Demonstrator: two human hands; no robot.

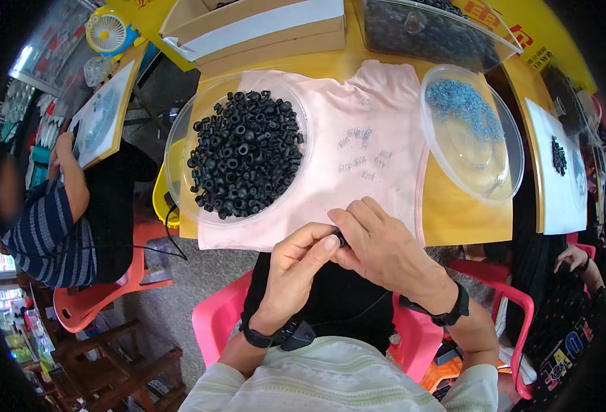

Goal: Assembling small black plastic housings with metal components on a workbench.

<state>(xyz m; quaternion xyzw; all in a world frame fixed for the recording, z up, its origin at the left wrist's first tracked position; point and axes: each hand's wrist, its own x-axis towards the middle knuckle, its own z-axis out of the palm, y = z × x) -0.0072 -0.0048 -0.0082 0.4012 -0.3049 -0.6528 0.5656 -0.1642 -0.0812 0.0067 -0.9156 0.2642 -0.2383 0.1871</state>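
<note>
Above my lap, both hands meet at the near edge of a pink cloth [303, 172]. My left hand [295, 266] pinches a small black ring-like part [339, 237] between thumb and fingers. My right hand [378, 247] closes over the same part from the other side, its fingers hiding much of it. Beyond my left hand, a round clear tray [179, 184] holds a heap of similar black parts [245, 154]. Several small clear or metallic pieces [359, 137] lie in little groups on the cloth.
At the right is a clear dish [478, 189] with small bluish pieces [464, 106]. A cardboard box [269, 38] and a clear bin [430, 41] stand at the back. Other people sit left [56, 220] and right [564, 309] at white-topped tables; pink chair arms [215, 319] flank me.
</note>
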